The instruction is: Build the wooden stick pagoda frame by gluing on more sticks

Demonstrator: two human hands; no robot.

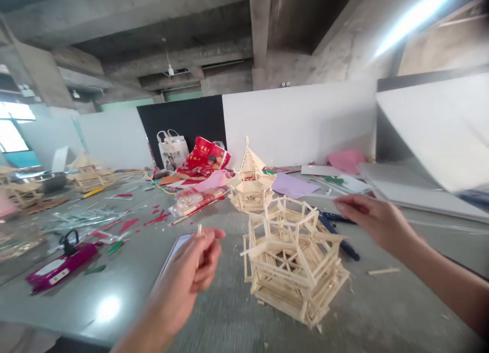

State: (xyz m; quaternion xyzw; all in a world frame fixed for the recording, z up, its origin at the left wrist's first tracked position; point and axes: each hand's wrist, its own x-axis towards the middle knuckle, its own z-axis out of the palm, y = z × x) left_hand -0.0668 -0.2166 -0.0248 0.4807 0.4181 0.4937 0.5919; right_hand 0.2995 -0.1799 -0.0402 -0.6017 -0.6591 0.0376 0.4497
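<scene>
On the bench, our stick frame stands joined, its top unroofed; our left grip pinches a stick (right grip: we cannot tell).

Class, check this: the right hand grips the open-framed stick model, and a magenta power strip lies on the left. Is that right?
Not quite: the head view shows the right hand apart from the open-framed stick model. The magenta power strip does lie on the left.
</scene>
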